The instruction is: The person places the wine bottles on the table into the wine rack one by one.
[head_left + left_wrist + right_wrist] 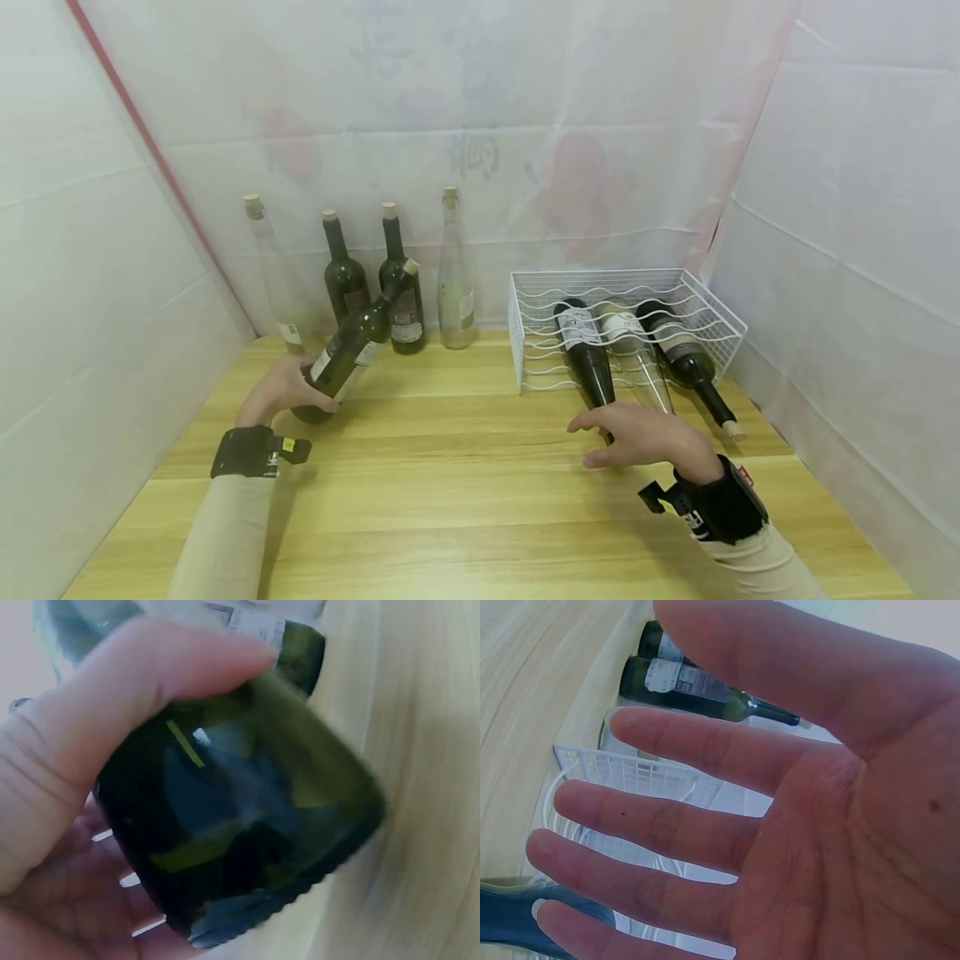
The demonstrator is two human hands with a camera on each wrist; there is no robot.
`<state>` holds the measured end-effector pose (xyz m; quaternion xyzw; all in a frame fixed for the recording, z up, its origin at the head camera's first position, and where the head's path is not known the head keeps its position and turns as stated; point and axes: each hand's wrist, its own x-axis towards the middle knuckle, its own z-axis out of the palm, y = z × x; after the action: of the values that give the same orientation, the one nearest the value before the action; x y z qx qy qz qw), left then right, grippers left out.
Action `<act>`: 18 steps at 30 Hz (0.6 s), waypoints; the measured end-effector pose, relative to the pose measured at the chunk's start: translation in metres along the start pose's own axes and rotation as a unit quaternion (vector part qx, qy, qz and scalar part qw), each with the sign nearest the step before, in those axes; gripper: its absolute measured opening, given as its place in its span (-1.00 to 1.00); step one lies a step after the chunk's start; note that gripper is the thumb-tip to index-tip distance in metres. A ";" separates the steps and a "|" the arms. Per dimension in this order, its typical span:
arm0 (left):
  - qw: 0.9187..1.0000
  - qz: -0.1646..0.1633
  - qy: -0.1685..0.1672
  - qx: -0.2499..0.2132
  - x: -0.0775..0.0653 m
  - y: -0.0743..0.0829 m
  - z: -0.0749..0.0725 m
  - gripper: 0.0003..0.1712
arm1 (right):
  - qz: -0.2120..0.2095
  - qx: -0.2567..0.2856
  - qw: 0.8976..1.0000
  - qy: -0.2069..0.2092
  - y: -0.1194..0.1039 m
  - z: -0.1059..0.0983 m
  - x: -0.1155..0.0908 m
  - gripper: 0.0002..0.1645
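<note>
A dark green wine bottle (348, 350) with a cork leans in the grip of my left hand (281, 390), its neck pointing up to the right. Seen from the left wrist, the thumb lies over the bottle's glass base (247, 802) and fingers wrap behind it. My right hand (637, 433) has its fingers spread, at the neck end of a dark bottle (585, 350) lying in the white wire rack (519, 367). The hand hides that bottle's tip; whether they touch, I cannot tell. The right wrist view shows the palm (802, 862) holding nothing.
Also lying in the rack are a clear bottle (622, 333) and another dark bottle (686, 358), necks toward me. Along the back wall stand a clear bottle (281, 292), two dark corked bottles (347, 279) and another clear bottle (454, 292). White sheets surround the wooden table (450, 483).
</note>
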<state>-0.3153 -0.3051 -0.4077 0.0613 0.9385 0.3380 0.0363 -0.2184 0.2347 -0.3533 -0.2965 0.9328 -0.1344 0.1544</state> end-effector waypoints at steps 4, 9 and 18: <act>0.999 0.014 -0.043 0.005 -0.004 0.006 0.001 -0.27 | -0.003 0.005 1.000 -0.003 0.000 0.001 0.000 -0.42; 0.995 0.044 -0.076 0.037 -0.008 0.018 0.001 -0.33 | -0.010 0.008 1.000 -0.004 0.001 0.000 0.000 -0.42; 0.990 0.047 -0.126 0.042 -0.013 0.038 0.007 -0.43 | -0.017 0.012 1.000 -0.009 0.000 0.000 0.002 -0.43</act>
<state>-0.2985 -0.2733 -0.3886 0.1493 0.9359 0.2888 0.1359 -0.2200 0.2342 -0.3534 -0.3120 0.9244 -0.1454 0.1643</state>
